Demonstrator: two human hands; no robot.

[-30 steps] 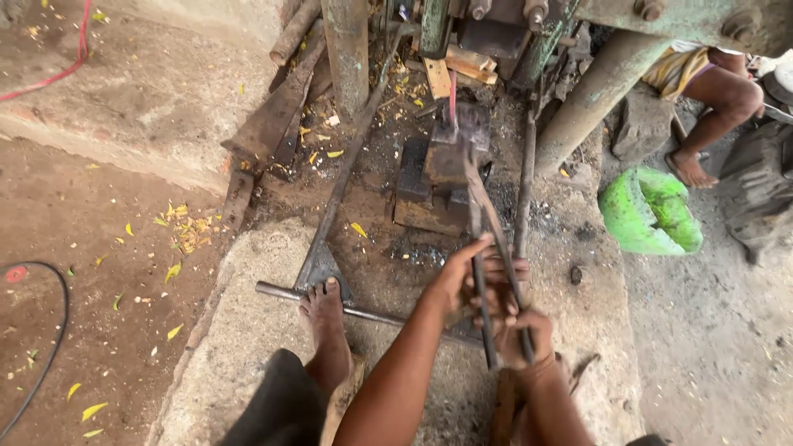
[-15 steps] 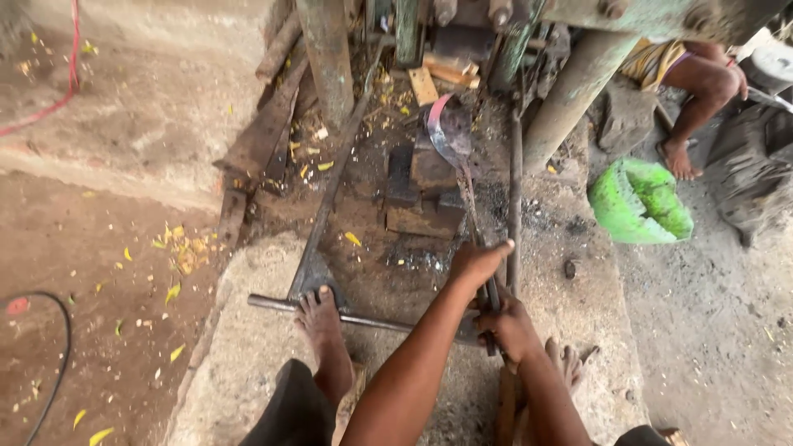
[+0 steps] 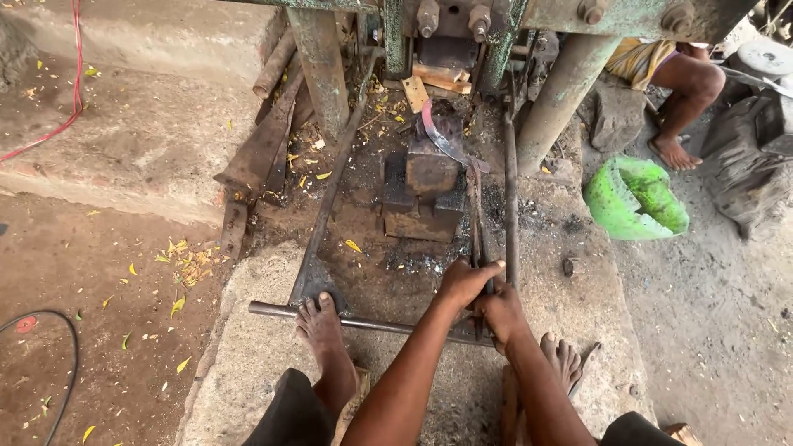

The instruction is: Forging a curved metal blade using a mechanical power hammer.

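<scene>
Both bare forearms are reaching forward from the bottom edge, converging toward the middle. The left hand (image 3: 464,282) is lying knuckles-up with its fingers curled closed, the thumb pointing right. The right hand (image 3: 501,314) is sitting just behind and touching it, also clenched in a fist. The 2 wrists are staying nearly straight.

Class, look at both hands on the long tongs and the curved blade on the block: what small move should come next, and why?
Probably hold the tongs steady. Both the left hand and right hand clasp the handles, and the curved blade already rests on the anvil block under the hammer head.
</scene>
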